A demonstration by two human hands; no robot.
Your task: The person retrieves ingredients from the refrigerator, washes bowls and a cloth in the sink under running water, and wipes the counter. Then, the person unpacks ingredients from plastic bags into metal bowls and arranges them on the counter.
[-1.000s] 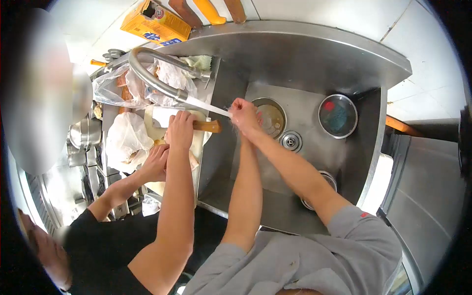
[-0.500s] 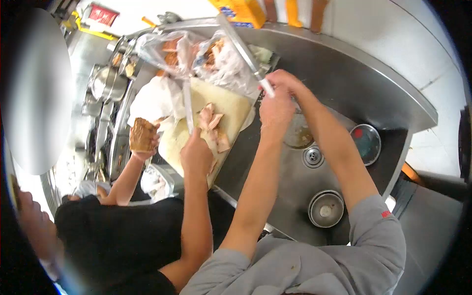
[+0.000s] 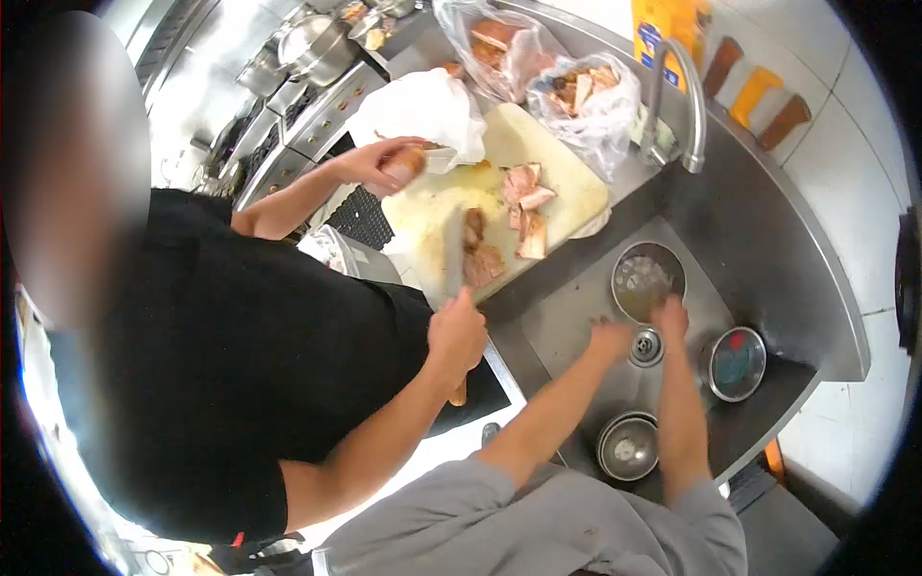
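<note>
Both of my hands are low in the steel sink (image 3: 591,274), near the far round bowl (image 3: 615,276), which holds a little cloudy liquid. My right hand (image 3: 671,318) is at that bowl's near rim; its fingers are smeared by motion. To its left, beside the drain (image 3: 646,348), is my left hand (image 3: 612,341), fingers apart and nothing visible in them. A second bowl (image 3: 712,371) with blue-green and red in it stands at right. Nested metal bowls (image 3: 601,453) sit nearer my body. Above the sink's far side arches the faucet (image 3: 693,120).
At my left a co-worker in a black shirt (image 3: 288,365) holds a knife (image 3: 454,250) over a cutting board (image 3: 562,158) with cut meat (image 3: 526,197) on it. Plastic bags (image 3: 586,91) of meat lie behind. A yellow package (image 3: 663,29) stands beyond the faucet.
My hands have come down from the faucet into the sink and moved apart. The view has shifted left. The co-worker's knife has moved toward the board's near edge.
</note>
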